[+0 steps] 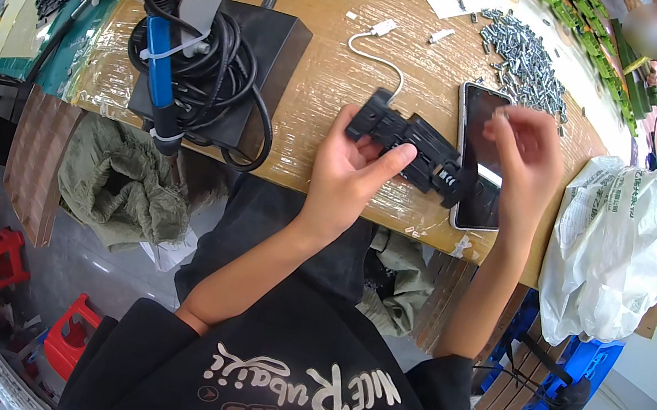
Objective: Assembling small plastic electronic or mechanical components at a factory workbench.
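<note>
Around the black device [434,146], left grip [353,167] curls.

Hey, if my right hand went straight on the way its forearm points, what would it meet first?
Likely the pile of small metal pieces on the table, just beyond the right hand; its height is hard to judge, so it might pass over them.

The left forearm [260,268] slants inward to the left hand [351,165], thumb pressed forward and fingers curled in a grip, while the right forearm [487,286] rises steeply to the right hand [529,153], fingers bent.
</note>
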Available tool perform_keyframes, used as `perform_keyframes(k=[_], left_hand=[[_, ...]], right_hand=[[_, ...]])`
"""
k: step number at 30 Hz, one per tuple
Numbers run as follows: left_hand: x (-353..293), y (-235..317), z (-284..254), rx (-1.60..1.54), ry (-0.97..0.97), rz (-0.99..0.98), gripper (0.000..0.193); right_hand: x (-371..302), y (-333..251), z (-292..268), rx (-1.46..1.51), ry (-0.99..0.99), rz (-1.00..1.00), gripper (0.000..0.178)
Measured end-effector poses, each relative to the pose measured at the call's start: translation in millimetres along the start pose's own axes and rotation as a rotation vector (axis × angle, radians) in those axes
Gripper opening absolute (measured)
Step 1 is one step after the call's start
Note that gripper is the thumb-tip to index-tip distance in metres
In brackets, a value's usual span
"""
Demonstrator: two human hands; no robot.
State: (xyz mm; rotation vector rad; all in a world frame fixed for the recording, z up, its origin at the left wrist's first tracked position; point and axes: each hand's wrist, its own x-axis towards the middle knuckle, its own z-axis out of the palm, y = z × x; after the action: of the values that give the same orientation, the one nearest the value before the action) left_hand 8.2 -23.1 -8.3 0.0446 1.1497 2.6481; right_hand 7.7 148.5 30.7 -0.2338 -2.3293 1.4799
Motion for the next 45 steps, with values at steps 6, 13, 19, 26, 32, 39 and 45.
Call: perform_keyframes(k=[6, 13, 19, 26, 32, 39, 45], left_hand=[[-10.4, -8.7, -4.8, -0.050, 0.029, -0.129, 0.029], [-12.8, -9.6, -5.3, -0.022, -0.023, -0.008, 0.036], [-14.9, -12.2, -1.6, -0.022, -0.040, 0.104, 0.035], [-15.9, -12.1, 2.7, -0.011, -0.010, 0.181, 0.035], [-16.3, -15.9, 0.1, -0.001, -0.029, 0.206, 0.036], [-21.3, -21.0, -0.4, 0.024, -0.046, 0.271, 0.038], [-26.4, -20.7, -4.4, 0.091, -0.021, 0.300, 0.037]], right_hand=[[-48.5, 5.4, -1.9, 0.616, 0.194, 0.014, 0.012], [-59.5, 16.2, 6.3, 0.896, 0.065, 0.113, 0.008], [-63.2, 21.0, 1.6, 0.920, 0.028, 0.099, 0.010], [-63.8, 23.4, 3.5, 0.861, 0.050, 0.111, 0.011], [-66.3, 27.0, 3.4, 0.836, 0.068, 0.088, 0.010], [-66.4, 20.5, 12.2, 0.831, 0.196, 0.037, 0.014], [-73.3, 8.6, 4.9, 0.778, 0.173, -0.003, 0.014]])
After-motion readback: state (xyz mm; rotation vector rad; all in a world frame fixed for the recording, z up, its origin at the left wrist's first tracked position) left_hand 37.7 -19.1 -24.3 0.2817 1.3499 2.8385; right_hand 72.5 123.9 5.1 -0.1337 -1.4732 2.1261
